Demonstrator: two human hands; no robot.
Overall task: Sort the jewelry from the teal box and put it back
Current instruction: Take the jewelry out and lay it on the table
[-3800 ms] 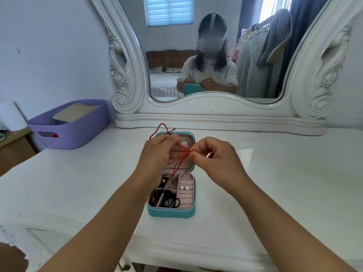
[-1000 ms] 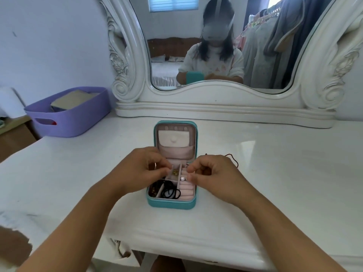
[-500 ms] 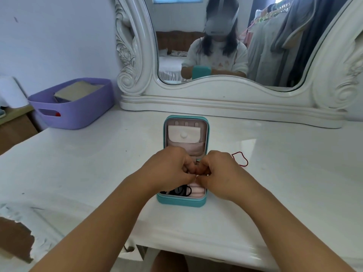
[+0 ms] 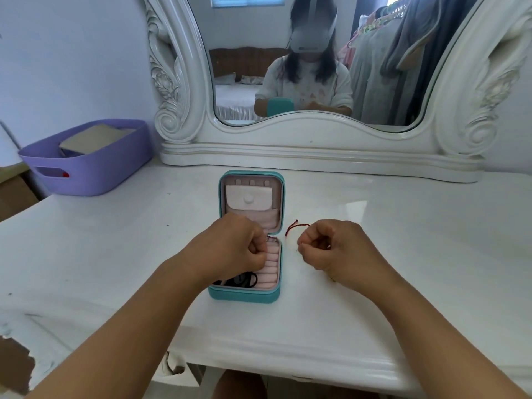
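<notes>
place: home bedroom; signs: ornate vanity mirror (image 4: 316, 67); reflected bed (image 4: 234, 97); hanging clothes (image 4: 383, 59)

teal box (image 4: 244, 295), pink lining | red string (image 4: 294, 227) | black hair ties (image 4: 244, 279) | lilac basket (image 4: 95, 171) | white desk (image 4: 403, 240)

The box (image 4: 250, 240) lies open on the table (image 4: 403, 254), midway between the side edges, its lid toward the mirror (image 4: 316, 67) along the back edge. The left hand (image 4: 230, 249) is over the box's left compartments, hair ties (image 4: 244, 279) by its front wall; the right hand (image 4: 331, 249) rests on the table just right of the box, a cord (image 4: 295, 227) between them. A basket (image 4: 86, 162) sits at the back left corner — a flat item (image 4: 92, 136) in it.
</notes>
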